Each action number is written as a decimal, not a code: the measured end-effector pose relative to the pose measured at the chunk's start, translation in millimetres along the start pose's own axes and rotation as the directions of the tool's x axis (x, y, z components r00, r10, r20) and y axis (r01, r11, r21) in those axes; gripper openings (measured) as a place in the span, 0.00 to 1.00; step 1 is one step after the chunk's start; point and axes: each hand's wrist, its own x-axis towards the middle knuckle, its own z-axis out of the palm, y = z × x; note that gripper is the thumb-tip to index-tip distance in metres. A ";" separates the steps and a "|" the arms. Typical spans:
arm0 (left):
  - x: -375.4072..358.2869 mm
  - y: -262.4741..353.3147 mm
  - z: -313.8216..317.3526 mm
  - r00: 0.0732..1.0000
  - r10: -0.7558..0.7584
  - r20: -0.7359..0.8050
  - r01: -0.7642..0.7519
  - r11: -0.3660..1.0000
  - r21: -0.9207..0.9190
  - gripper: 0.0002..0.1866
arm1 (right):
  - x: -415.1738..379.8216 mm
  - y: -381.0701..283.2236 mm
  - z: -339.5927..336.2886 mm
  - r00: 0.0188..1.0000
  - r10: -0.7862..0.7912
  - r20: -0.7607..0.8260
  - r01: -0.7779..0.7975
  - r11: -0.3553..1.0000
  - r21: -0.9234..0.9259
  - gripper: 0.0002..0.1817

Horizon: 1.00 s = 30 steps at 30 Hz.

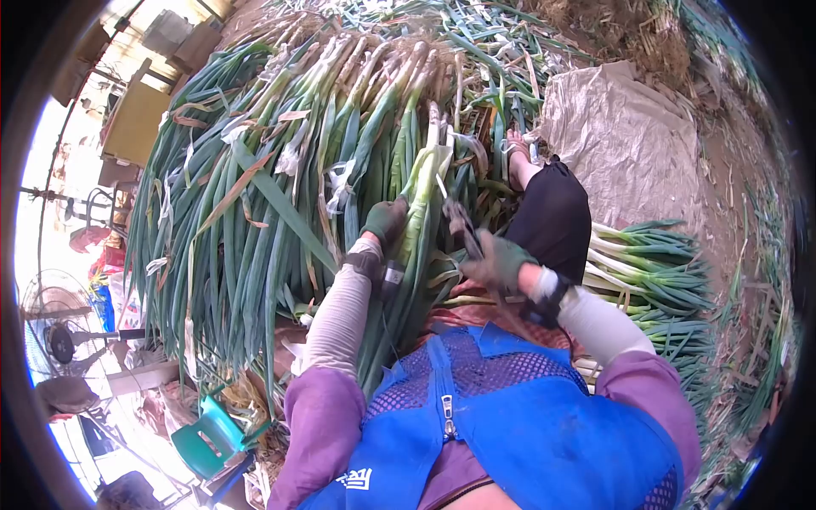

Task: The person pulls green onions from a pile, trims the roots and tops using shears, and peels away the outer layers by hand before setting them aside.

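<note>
Brown ground [722, 183] littered with leaf scraps runs far to the right of the grip, and bright clutter fills the far left: a standing fan [61, 333], a yellow board [134, 123] and, nearer the person, a green plastic chair [206, 438]. In its green glove, the left hand [387, 223] is closed on a green onion [418, 191], fingers wrapped about its pale lower stem. Its white end points away from the person, above the grip, while its leaves trail below the grip toward the blue vest [510, 416]. Just right of that grip, the right hand [500, 262], also gloved, is closed around a dark tool [460, 225]; motion blur hides the tool's exact shape. The tool's front end lies near the stem, but whether they touch I cannot tell. Left of the grip and beyond it spreads a big heap of onions [246, 204], roots away from the person, leaves hanging toward the near side. Right of the right hand is a dark trouser leg [554, 217], with a pale sack [620, 132] beyond it and a row of cleaner onions [654, 263] beside it.
</note>
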 end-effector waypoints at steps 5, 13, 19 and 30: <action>-24.2 15.6 -10.0 0.995 0.032 0.090 -0.043 0.992 0.115 0.29 | 113.8 13.8 -18.7 0.985 0.002 -0.171 0.009 0.998 0.059 0.34; -36.9 5.2 -18.2 0.712 0.637 0.298 -0.703 0.637 0.317 0.21 | 95.0 28.0 -11.9 0.987 -0.110 -0.116 0.123 0.986 0.111 0.37; -61.5 21.2 -31.8 0.887 0.252 0.387 -0.066 0.898 -0.434 0.33 | 139.8 18.2 -42.0 0.998 -0.056 0.041 0.037 0.929 0.367 0.26; -60.3 74.7 -56.2 0.956 0.242 -0.165 -0.182 0.932 0.314 0.26 | 100.1 9.8 -31.6 0.996 -0.090 -0.006 0.090 0.992 0.089 0.32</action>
